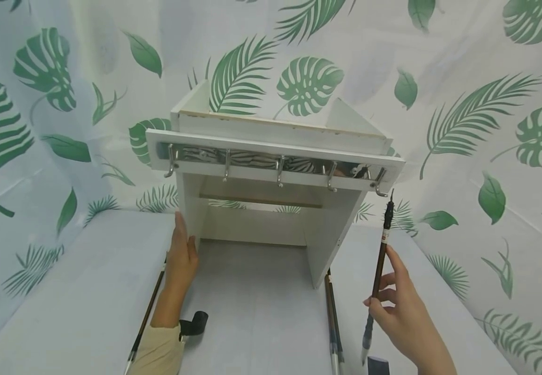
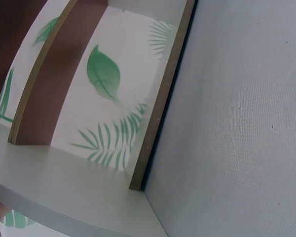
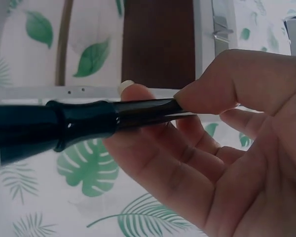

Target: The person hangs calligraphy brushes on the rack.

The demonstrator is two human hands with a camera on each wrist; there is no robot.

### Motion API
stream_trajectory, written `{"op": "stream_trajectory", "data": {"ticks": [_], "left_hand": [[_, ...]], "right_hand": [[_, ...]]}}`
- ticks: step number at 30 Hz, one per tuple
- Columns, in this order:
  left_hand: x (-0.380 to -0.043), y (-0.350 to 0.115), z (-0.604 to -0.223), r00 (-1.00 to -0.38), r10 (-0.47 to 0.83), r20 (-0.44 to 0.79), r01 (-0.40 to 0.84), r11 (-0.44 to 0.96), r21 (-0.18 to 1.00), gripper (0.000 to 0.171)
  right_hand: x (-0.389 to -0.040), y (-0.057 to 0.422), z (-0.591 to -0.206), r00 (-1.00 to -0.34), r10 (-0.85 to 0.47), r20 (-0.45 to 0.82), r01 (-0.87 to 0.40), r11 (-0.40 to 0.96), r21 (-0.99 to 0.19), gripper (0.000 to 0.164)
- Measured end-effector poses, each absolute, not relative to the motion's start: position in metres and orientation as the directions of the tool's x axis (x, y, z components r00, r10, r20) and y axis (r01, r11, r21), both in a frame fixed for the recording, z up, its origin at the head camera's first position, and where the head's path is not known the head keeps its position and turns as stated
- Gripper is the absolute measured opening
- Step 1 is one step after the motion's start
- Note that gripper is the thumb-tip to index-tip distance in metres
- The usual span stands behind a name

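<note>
My right hand (image 1: 409,317) pinches a calligraphy brush (image 1: 380,265) by its dark handle, its pale bristle end pointing down and a hanging loop at the top. In the right wrist view, thumb and fingers close on the handle beside the dark ferrule (image 3: 84,123). A white shelf unit (image 1: 275,138) with a row of metal hooks (image 1: 280,171) along its front rail stands ahead. My left hand (image 1: 180,260) lies along the outside of its left panel with fingers extended. Only a sliver of that hand shows in the left wrist view, behind the panel (image 2: 74,190).
Another brush (image 1: 151,307) lies left of the unit, beside my left forearm. More brushes (image 1: 332,323) lie by its right panel. The table (image 1: 257,302) has a pale cover, and a leaf-printed sheet (image 1: 458,208) hangs behind and at both sides.
</note>
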State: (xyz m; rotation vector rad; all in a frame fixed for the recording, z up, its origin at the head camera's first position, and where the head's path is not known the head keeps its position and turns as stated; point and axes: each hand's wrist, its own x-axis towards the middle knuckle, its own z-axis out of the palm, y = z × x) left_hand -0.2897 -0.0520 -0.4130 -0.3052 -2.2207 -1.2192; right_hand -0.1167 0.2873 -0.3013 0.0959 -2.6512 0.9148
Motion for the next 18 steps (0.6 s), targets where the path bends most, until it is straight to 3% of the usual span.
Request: {"op": "stream_trajectory", "data": {"ticks": [9,18], "left_hand": [[-0.2912,-0.0516,-0.4150,-0.742,-0.082,0.665,0.509,0.577,0.639,0.061],[-0.2905,-0.0520,-0.4170,-0.765,-0.091,0.638,0.487,0.567,0.664,0.061]], "right_hand": [[-0.1174,0.2880,-0.3017,-0.955,0.061,0.290,-0.129,0.795,-0.592,0.093],[-0.1193,0.2866,-0.3039,-0.966,0.098,0.240,-0.069,0.795,-0.603,0.093]]}}
